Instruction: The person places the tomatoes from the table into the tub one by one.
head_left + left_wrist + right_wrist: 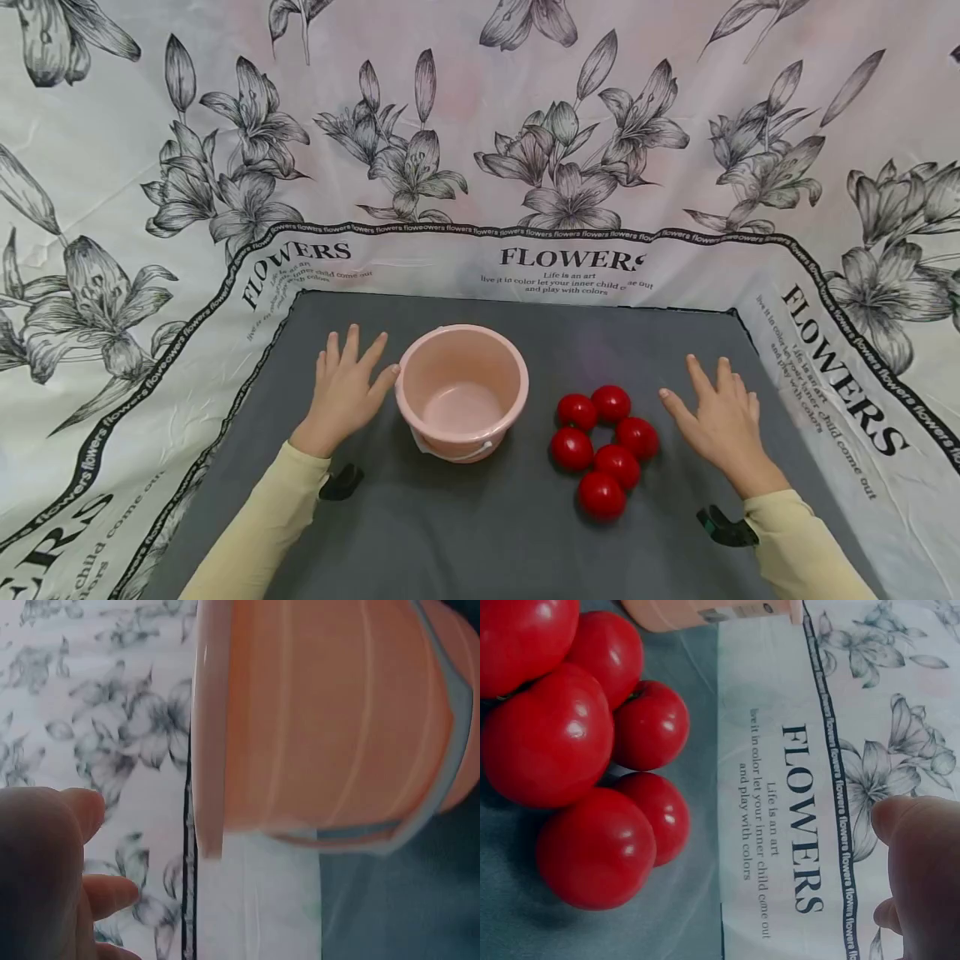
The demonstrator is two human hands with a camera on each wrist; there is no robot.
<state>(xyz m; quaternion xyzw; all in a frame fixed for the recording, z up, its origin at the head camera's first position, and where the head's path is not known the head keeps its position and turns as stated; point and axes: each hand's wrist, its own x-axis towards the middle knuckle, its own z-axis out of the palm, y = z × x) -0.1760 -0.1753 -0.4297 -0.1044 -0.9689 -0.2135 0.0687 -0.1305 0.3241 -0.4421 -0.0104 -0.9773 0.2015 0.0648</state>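
A pink bucket point(461, 383) stands upright on the grey tabletop, its inside bare and its pale handle point(450, 742) folded down along the side. My left hand point(347, 392) is spread just left of it, thumb tip right at the rim in the head view. To the bucket's right lie several red tomatoes point(617, 465) in a loose ring, seen close up as shiny tomatoes point(547, 735) in the right wrist view. My right hand point(723, 425) hovers to the right of them with fingers spread and nothing held.
The grey tabletop point(480, 542) reaches back to a white cloth point(570, 267) printed with flowers and lettering, which also runs along both sides. A dark wrist strap point(341, 483) shows at the left wrist, another strap point(726, 528) at the right.
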